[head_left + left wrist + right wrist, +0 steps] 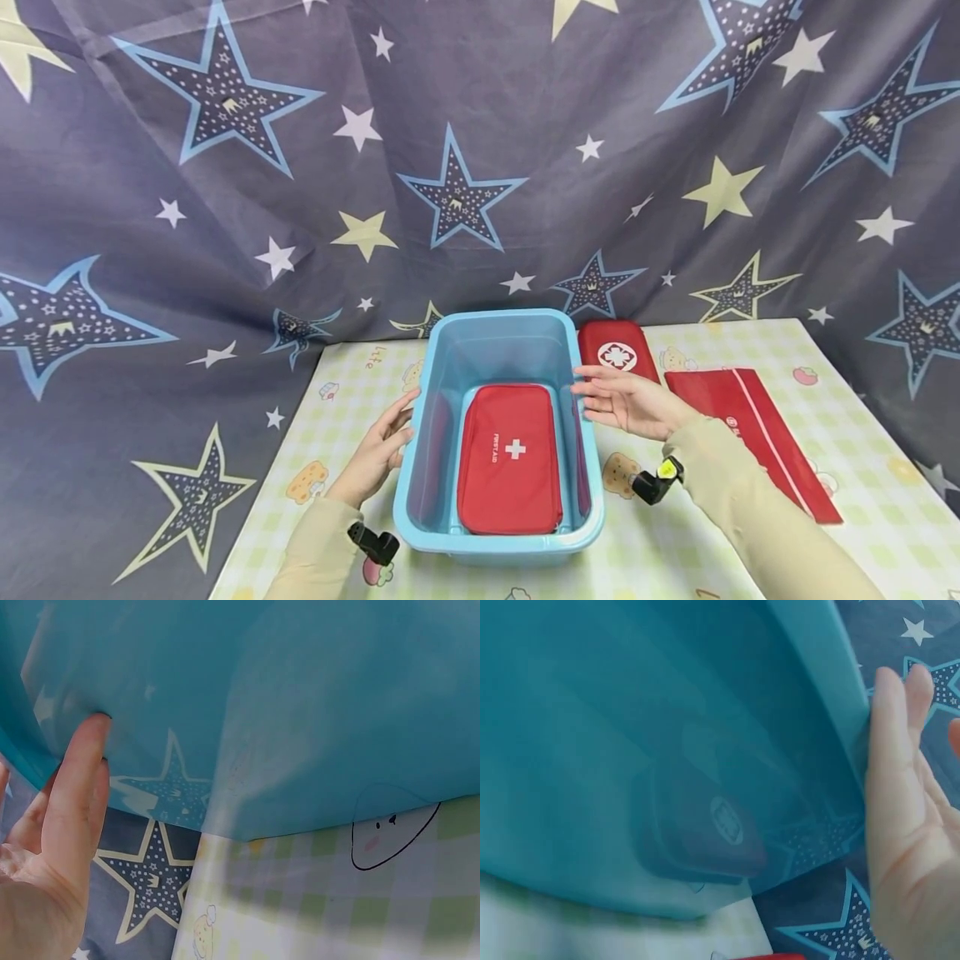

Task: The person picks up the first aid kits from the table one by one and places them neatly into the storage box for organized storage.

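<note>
A light blue plastic bin [517,543] stands in the middle of the table, and inside it lies a red first aid pouch [507,487] with a white cross. My left hand [375,454] is at the bin's left wall, its fingertips against the blue side [300,705] in the left wrist view. On the other side my right hand [626,402] extends its fingers to the right rim; in the right wrist view they lie along the bin's edge [821,671]. Whether those fingers press on it I cannot tell. Neither hand grips anything.
Behind my right hand lies a red case [617,337] with a round white emblem. A flat red pouch [757,442] with a pale stripe lies to the right on the checked tablecloth [292,533]. A star-patterned curtain [480,108] hangs behind the table.
</note>
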Action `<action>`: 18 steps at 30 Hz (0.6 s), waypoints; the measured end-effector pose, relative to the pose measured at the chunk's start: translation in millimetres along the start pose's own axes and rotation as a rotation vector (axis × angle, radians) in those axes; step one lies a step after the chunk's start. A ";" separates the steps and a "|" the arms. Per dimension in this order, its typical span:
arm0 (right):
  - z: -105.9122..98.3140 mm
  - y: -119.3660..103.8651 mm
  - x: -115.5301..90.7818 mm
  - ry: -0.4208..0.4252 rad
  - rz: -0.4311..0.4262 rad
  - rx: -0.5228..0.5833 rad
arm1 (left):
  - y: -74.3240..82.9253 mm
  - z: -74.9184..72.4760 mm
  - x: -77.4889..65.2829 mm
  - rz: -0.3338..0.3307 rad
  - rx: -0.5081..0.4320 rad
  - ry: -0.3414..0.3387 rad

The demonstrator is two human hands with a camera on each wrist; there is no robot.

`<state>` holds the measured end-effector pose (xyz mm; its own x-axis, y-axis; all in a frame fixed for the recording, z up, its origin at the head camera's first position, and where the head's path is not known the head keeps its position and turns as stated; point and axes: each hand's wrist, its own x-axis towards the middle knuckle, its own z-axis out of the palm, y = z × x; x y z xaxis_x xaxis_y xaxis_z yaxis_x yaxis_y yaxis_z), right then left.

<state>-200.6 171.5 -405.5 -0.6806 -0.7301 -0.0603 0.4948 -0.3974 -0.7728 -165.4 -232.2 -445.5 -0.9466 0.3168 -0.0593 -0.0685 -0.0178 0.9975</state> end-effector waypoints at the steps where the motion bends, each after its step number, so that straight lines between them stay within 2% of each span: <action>1: -2.1 1.5 -1.7 -0.016 -0.006 0.006 | 0.2 -0.2 0.1 0.001 0.002 -0.002; 7: -12.5 10.1 -9.5 -0.073 0.008 0.054 | 0.3 -1.8 -1.2 -0.003 0.012 -0.013; 18: -27.7 28.1 -22.3 -0.002 0.028 0.044 | -2.0 -2.5 2.5 0.021 -0.004 -0.022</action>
<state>-186.5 192.0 -443.4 -0.6654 -0.7422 -0.0803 0.5368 -0.4010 -0.7423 -168.4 -233.8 -447.7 -0.9407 0.3371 -0.0379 -0.0504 -0.0284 0.9983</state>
